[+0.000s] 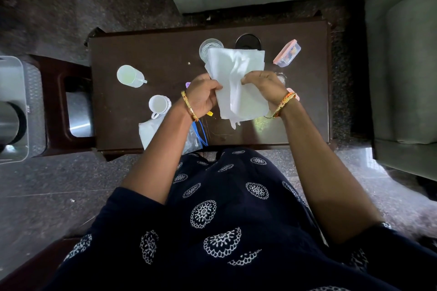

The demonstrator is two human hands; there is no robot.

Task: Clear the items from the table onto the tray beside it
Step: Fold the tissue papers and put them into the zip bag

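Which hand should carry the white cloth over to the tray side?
Left, probably. Both hands grip the white cloth, but the left hand is on the side of the grey bin beside the table; the right hand would cross over.

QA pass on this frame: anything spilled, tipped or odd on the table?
One thing: the small clear box with the pink lid lies tilted on its side near the table's far right. No spill visible. Both hands hold a white tissue.

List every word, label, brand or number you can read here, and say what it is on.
None can be read.
A small tag on the steel tray's rim is too small and blurred.
The pink-lidded box shows only colour patches.
The tissue is blank.
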